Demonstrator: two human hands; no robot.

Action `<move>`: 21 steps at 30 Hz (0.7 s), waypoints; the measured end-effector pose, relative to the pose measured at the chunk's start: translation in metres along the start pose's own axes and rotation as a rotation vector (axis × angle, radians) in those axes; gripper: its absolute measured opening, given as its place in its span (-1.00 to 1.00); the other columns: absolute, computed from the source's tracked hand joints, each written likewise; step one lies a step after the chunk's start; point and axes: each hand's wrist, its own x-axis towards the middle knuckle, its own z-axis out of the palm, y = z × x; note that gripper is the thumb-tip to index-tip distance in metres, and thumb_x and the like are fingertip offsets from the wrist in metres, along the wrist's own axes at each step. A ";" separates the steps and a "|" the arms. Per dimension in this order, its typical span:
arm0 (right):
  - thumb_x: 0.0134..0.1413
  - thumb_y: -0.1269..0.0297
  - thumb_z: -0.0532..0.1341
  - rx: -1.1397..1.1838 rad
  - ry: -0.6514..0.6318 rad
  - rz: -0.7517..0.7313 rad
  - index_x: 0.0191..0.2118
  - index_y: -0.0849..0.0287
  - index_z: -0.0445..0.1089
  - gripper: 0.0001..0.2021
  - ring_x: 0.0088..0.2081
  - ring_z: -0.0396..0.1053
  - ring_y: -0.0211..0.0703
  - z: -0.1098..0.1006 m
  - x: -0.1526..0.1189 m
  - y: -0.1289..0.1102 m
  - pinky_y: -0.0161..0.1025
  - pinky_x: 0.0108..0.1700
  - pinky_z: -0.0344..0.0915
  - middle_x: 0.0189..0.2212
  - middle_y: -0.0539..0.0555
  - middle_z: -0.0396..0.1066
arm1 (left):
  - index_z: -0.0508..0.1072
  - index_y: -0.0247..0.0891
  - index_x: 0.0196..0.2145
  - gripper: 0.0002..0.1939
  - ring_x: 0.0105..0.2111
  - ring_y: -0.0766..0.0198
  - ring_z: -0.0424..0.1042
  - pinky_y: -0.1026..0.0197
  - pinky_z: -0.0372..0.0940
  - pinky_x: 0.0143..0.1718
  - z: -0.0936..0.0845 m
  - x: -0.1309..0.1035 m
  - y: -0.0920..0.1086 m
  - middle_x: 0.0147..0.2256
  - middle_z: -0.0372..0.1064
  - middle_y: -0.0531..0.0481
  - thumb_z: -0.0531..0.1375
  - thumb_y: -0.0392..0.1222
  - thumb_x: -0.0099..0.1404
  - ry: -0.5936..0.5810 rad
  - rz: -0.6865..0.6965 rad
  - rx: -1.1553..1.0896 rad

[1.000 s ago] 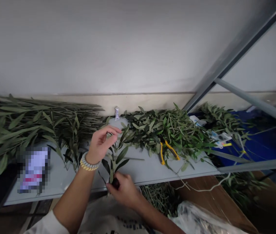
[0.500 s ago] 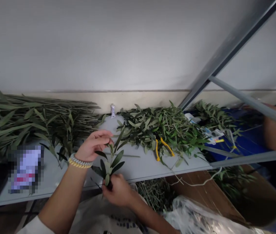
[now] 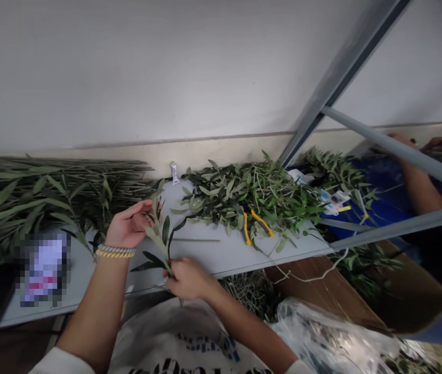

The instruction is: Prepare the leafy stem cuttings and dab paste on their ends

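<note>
A leafy green sprig [image 3: 159, 236] stands upright in front of my body. My right hand [image 3: 190, 278] is closed round its lower stem. My left hand [image 3: 129, 226], with yellow and grey coiled bands at the wrist, is at the sprig's upper left, palm up and fingers loosely spread beside the leaves. Long stems with leaves [image 3: 49, 192] are piled at the left. A heap of cut sprigs [image 3: 240, 195] lies to the right, with yellow-handled pliers [image 3: 254, 226] on its front edge. One bare stem [image 3: 197, 240] rests on the grey table [image 3: 221, 255].
A small tube [image 3: 174, 173] stands near the wall. Metal frame bars [image 3: 346, 78] cross the right side. A cardboard box [image 3: 322, 301] and clear plastic [image 3: 302, 327] are below the table. Another person's arm [image 3: 419, 182] is at the far right.
My left hand has moved left and its fingers have opened more. The sprig has shifted slightly left and turned in my right hand. The camera view has also shifted.
</note>
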 end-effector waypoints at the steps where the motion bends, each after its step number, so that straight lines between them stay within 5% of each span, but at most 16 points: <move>1: -0.01 0.31 0.10 0.021 -0.009 -0.004 -0.23 0.16 0.43 -0.77 -0.34 0.41 -0.12 -0.003 0.003 0.002 -0.32 -0.34 0.19 -0.35 0.07 0.51 | 0.49 -0.31 -0.38 -0.82 -0.31 0.13 0.48 0.06 0.40 -0.29 0.001 0.001 -0.003 -0.26 0.50 -0.10 0.09 -0.37 0.11 0.034 0.046 -0.053; 10: 0.02 0.30 0.08 0.129 -0.098 -0.063 -0.32 0.15 0.45 -0.80 -0.37 0.36 -0.18 -0.011 0.023 0.009 -0.36 -0.37 0.16 -0.43 -0.01 0.47 | 0.43 -0.35 -0.43 -0.64 -0.50 0.16 0.47 0.06 0.38 -0.44 0.003 -0.008 -0.011 -0.47 0.47 -0.10 -0.10 -0.18 0.29 0.131 0.072 -0.190; 21: 0.03 0.26 0.11 0.057 -0.125 -0.068 -0.31 0.13 0.44 -0.82 -0.41 0.37 -0.20 0.011 0.011 0.010 -0.36 -0.44 0.09 -0.43 -0.01 0.48 | 0.41 -0.32 -0.56 -0.94 -0.68 0.31 0.35 0.25 0.31 -0.61 -0.014 -0.010 -0.013 -0.66 0.35 0.06 0.22 -0.36 0.03 0.197 0.116 -0.015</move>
